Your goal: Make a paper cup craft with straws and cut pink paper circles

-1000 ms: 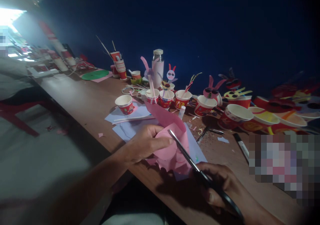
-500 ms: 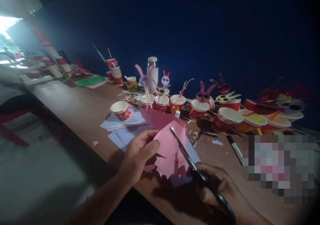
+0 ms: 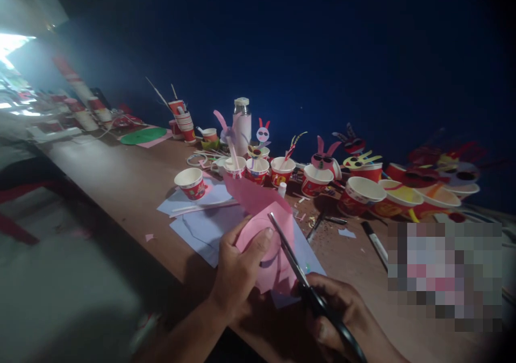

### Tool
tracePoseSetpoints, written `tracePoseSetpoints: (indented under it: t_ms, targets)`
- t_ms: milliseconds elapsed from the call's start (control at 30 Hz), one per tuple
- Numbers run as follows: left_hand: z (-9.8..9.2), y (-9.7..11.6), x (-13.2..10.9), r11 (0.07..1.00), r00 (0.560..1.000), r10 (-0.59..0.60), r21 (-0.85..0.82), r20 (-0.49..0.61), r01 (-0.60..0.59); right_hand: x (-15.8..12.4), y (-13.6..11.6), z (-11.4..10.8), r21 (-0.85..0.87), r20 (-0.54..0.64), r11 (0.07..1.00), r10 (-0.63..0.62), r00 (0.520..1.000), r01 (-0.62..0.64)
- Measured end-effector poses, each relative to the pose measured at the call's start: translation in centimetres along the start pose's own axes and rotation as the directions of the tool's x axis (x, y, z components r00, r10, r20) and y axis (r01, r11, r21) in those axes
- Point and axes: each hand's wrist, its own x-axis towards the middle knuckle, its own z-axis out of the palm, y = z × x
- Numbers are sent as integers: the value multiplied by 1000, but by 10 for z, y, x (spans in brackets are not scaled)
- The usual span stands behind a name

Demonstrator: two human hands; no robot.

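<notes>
Pinched between the thumb and fingers of my left hand (image 3: 244,263) is a sheet of pink paper (image 3: 278,218), partly cut along a curve. My right hand (image 3: 336,304) grips black-handled scissors (image 3: 292,255), whose blades lie across the pink paper just right of my left thumb. The blades look nearly closed. Under the paper, blue sheets (image 3: 201,234) lie on the table. A red and white paper cup (image 3: 190,184) stands upright on them, with thin white sticks (image 3: 205,208) in front of it.
Several decorated paper cups (image 3: 318,179) with paper animal faces line the back of the brown table (image 3: 137,191). Behind them stands a white bottle (image 3: 242,129). A black and white marker (image 3: 374,245) and paper scraps (image 3: 346,233) lie to the right. A green disc (image 3: 144,136) is far left.
My left hand has shifted right along the pink paper, its thumb now closer to the blades. The paper has turned a little, and the scissors have moved slightly down and left in view.
</notes>
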Motion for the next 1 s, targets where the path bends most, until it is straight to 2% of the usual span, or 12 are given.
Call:
tracePoseSetpoints:
  t_ms: [200, 400, 567, 800, 933, 1000]
  targets:
    - [-9, 5, 6, 999, 998, -30, 27, 62, 28, 2, 9, -6, -3, 58, 999, -35, 998, 35]
    - [-18, 8, 6, 995, 995, -91, 37, 38, 89, 1, 13, -7, -31, 75, 997, -61, 995, 63]
    - [-19, 11, 6, 998, 989, -64, 34, 133, 60, -1, 15, -7, -21, 79, 998, -54, 995, 56]
    - [-19, 17, 6, 996, 963, -89, 43, 254, 81, 0, 7, -3, -9, 76, 999, -51, 996, 52]
    - [-20, 15, 7, 995, 972, -101, 10, 213, 101, 0, 8, -2, 17, 61, 999, -44, 997, 43]
    - [-21, 14, 7, 994, 968, -106, 21, 228, 104, -1, 10, -3, 30, 58, 999, -42, 997, 40]
